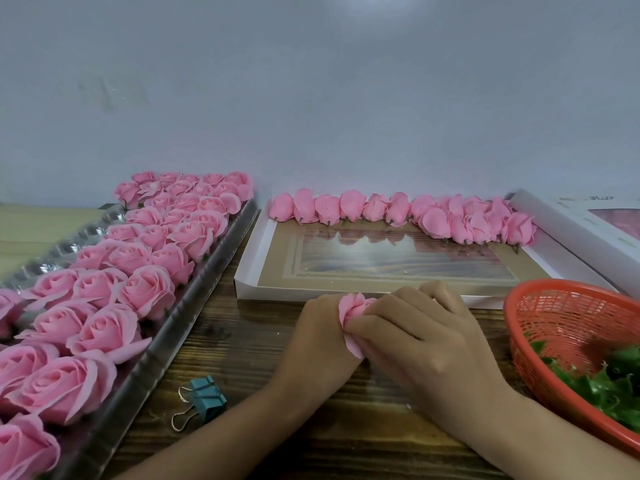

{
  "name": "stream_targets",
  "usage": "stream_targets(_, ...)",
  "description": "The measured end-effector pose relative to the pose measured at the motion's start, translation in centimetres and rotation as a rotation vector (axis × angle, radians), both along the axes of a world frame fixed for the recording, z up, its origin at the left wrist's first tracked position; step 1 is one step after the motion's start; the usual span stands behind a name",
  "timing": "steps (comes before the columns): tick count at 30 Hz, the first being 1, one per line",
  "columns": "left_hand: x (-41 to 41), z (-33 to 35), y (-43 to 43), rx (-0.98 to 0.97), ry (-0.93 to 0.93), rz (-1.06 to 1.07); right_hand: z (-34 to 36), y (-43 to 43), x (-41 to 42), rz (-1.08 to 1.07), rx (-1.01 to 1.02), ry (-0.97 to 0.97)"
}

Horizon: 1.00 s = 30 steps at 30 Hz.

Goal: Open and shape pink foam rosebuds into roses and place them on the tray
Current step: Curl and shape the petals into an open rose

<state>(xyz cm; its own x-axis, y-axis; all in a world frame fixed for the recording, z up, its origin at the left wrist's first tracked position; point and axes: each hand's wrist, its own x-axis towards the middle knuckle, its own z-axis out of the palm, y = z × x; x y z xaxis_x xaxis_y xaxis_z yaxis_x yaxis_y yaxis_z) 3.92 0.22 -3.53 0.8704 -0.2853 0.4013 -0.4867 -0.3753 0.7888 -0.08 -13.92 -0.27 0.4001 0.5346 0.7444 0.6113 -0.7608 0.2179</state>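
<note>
1. Both hands meet at the surface's centre; the left hand [317, 336] and right hand [420, 336] pinch one pink foam rosebud [353, 311] between them.
2. Finished roses [138, 271] fill the clear tray [180, 327] at 9 o'clock; unopened rosebuds [401, 216] line the white box lid [256, 258] at 12 o'clock.
3. A red basket [554, 317] sits at 3 o'clock; a teal binder clip [206, 398] at 7 o'clock.

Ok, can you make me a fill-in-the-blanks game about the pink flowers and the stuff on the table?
1. Both hands hold one ____ rosebud.
2. The opened roses sit on the tray on the person's ____ side.
3. The basket holding green leaves is coloured ____.
4. The binder clip on the table is coloured ____.

Missing words: pink; left; red; blue
</note>
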Motion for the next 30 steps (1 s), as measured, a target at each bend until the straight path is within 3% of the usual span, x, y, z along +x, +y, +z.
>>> stream_targets(2,0.1,0.5,-0.3,0.062,-0.105,-0.021,0.2,0.1,-0.2,0.018,-0.021,-0.027)
stream_targets(5,0.1,0.9,-0.1,0.075,-0.068,-0.101,0.3,0.2,-0.3,0.010,-0.043,-0.048)
stream_targets(10,-0.5,1.0,0.5,-0.142,0.067,-0.041,0.2,0.1,-0.2,0.021,-0.042,-0.026)
stream_targets(13,0.1,1.1,0.5,-0.122,0.067,-0.060,0.3,0.3,-0.1,0.019,-0.055,-0.008)
stream_targets(19,0.7,1.7,0.8,-0.328,0.118,-0.148,0.4,0.1,-0.4,-0.013,-0.087,0.161)
stream_targets(30,0.1,2.2,0.8,-0.363,0.182,-0.089,-0.2,0.5,-0.8,0.098,0.151,0.459)
